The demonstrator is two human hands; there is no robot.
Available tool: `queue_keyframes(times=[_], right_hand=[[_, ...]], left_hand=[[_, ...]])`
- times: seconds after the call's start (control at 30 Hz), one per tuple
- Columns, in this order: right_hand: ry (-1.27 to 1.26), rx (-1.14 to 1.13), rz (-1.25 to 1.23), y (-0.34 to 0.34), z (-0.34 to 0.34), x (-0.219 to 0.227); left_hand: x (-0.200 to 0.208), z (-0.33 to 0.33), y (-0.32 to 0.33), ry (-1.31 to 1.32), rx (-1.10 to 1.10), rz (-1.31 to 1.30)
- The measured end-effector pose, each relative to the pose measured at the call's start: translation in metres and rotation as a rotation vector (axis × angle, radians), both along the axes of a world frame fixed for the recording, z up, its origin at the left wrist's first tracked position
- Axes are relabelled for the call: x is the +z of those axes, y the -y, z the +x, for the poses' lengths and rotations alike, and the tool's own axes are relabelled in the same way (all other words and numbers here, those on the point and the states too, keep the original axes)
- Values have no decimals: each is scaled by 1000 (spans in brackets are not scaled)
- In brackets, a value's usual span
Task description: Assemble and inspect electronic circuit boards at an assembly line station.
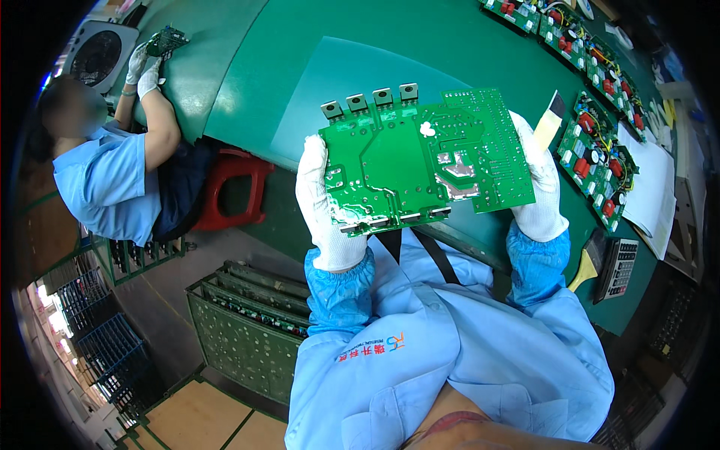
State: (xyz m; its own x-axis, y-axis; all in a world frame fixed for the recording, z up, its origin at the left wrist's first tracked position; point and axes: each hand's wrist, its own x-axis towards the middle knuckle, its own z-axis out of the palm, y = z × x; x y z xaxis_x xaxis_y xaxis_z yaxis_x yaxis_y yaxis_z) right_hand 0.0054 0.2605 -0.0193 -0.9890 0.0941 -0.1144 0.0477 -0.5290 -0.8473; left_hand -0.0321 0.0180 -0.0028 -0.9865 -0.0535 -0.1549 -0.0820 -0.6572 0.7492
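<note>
A green matte worktop [247, 82] curves away to the far left, where a co-worker [105, 180] sits on a red stool [232, 187]. More populated boards [596, 161] lie at the right, a crate [247, 330] on the floor. The board [424, 161] — flat, glossy green, solder side up, four metal tabs on its far edge — is held above the worktop's near edge, left hand [326, 202] and right hand [540, 187] in white knit gloves, fingers grasping its two ends.

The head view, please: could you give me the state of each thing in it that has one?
Green circuit board: held up off the bench, solder side up.
Left hand: gloved, gripping the board's left edge.
Right hand: gloved, gripping its right edge.
Row of boards: lying flat, component side up.
Calculator: lying flat.
</note>
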Motion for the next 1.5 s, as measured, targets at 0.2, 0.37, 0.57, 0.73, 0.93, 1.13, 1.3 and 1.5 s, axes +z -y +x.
queue_keyframes(times=[0.2, 0.37, 0.57, 0.73, 0.93, 1.13, 1.3, 1.5], right_hand=[[-19, 0, -2, 2, 0, 3], [-49, -6, -22, 10, -1, 8], [-7, 22, 74, 14, -9, 19], [-3, -30, 153, 13, -24, 30], [-181, -155, 538, 26, -23, 42], [-41, -70, 724, 70, 15, 58], [-346, 332, 1212, 92, 23, 58], [-767, 205, 1567, 104, 16, 52]], left_hand=[[6, 3, 1, -23, 47, -59], [7, 5, 1, -9, 70, -118], [13, 2, 0, 107, -91, 135], [22, 10, 0, 258, -242, 186], [10, 16, 12, 117, -68, 177], [9, 16, 30, -94, 208, 174], [-2, 27, 35, -245, 434, -197], [-17, 32, 45, -302, 469, -314]])
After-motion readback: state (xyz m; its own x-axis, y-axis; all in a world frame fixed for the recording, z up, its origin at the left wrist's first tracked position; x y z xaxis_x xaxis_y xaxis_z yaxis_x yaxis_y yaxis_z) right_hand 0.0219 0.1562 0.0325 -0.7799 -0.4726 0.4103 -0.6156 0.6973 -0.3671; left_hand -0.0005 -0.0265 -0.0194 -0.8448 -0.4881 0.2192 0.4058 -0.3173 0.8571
